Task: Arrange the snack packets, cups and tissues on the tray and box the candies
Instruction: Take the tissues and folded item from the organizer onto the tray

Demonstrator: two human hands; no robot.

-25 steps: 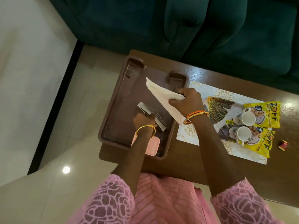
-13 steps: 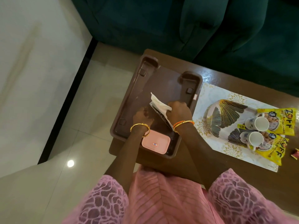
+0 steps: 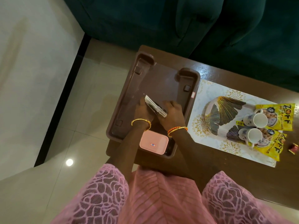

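Both hands are down in the brown tray (image 3: 127, 101), pressed in from either side of a thin silvery tissue holder (image 3: 155, 106) with white tissues tucked in it. The left hand (image 3: 143, 111) cups the holder's left side, fingers curled against it, and the right hand (image 3: 172, 114) closes on the right end, so the holder is pinched between the two and tilted, its far corner sticking up. Gold bangle on the left wrist, orange and gold ones on the right. Just behind the wrists, at the near end of the same tray, sits a pink box (image 3: 153, 143) with its lid on and a little sticker on top. The tray sits at the left end of a dark wooden table (image 3: 210, 160). Off to the right there's a white and gold patterned mat (image 3: 208, 92) with a leaf-shaped dish (image 3: 221, 113) on it, then two white cups: one (image 3: 256, 120) farther, one (image 3: 251, 136) nearer, both tipped on their sides with the mouths toward the camera, resting on two yellow snack packets (image 3: 284, 117) and (image 3: 273, 147). A single red-wrapped candy (image 3: 294, 147) lies on the bare table just past the nearer packet, well apart from the pink box. Green sofa (image 3: 178, 18) behind the table.
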